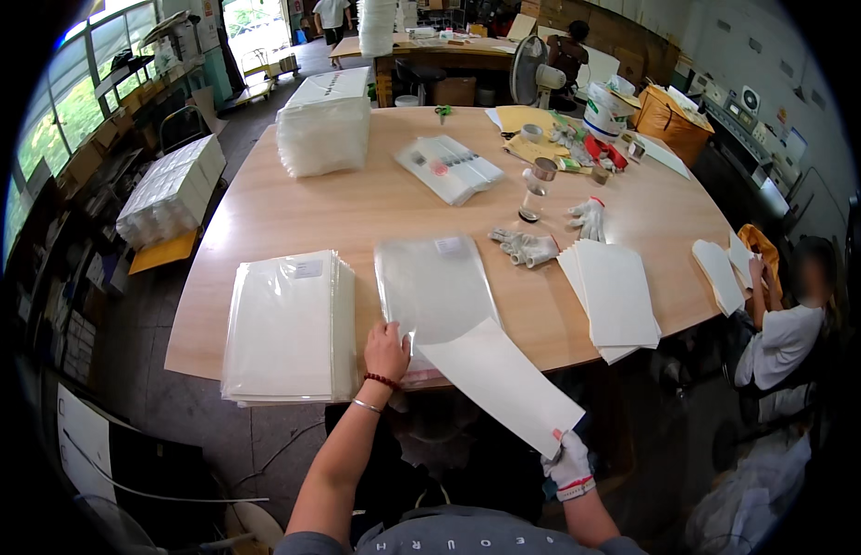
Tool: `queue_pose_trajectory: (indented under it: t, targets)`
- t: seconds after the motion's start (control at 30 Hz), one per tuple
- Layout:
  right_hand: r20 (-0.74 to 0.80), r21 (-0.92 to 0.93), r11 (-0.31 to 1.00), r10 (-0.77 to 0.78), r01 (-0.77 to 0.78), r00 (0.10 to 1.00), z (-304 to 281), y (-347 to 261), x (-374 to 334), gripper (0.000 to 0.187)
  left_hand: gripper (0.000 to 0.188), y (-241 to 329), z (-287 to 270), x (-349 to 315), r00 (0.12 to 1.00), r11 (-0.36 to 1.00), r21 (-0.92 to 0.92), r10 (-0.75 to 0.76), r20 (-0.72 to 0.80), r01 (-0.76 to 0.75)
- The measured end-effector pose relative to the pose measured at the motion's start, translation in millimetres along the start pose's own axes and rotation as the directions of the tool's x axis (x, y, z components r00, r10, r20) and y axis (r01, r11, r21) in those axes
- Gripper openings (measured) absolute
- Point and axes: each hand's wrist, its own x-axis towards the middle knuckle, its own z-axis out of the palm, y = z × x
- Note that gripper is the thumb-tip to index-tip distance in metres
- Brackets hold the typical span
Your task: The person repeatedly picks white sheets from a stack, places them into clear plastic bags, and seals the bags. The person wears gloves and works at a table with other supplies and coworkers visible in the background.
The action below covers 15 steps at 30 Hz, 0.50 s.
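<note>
My bare left hand (386, 351), with a beaded bracelet and a bangle at the wrist, grips the near left edge of a clear plastic bag (435, 277). That bag lies flat on top of others at the table's front. A white cardboard sheet (518, 393) slants down to the right, its far end over the bag's near end; whether that end is inside cannot be made out. Its near corner is pinched in my right hand (567, 462), which wears a white glove with some fingertips bare. Left of the bags is a stack of bagged white sheets (287, 324).
Loose white sheets (620, 296) lie fanned on the right, below two work gloves (525, 248) and a clear bottle (534, 196). Wrapped bundles (324, 120) stand farther back. A fan (537, 69) is beyond the table. A person (787, 333) sits at the right handling white pieces.
</note>
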Motion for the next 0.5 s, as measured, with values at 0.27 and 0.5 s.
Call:
queue_pose_trajectory:
  t: [0.27,0.5]
  targets:
    - [0.007,-0.113,0.978,-0.174,0.173,0.985,38,6,-27,0.021,0.019,-4,-8,9,0.929,0.835,-0.473,-0.114,0.352,0.282]
    - [0.061,-0.099,0.984,-0.145,0.151,0.988,55,-3,-32,0.015,0.02,24,-10,-11,0.877,0.958,-0.025,-0.251,0.41,0.286]
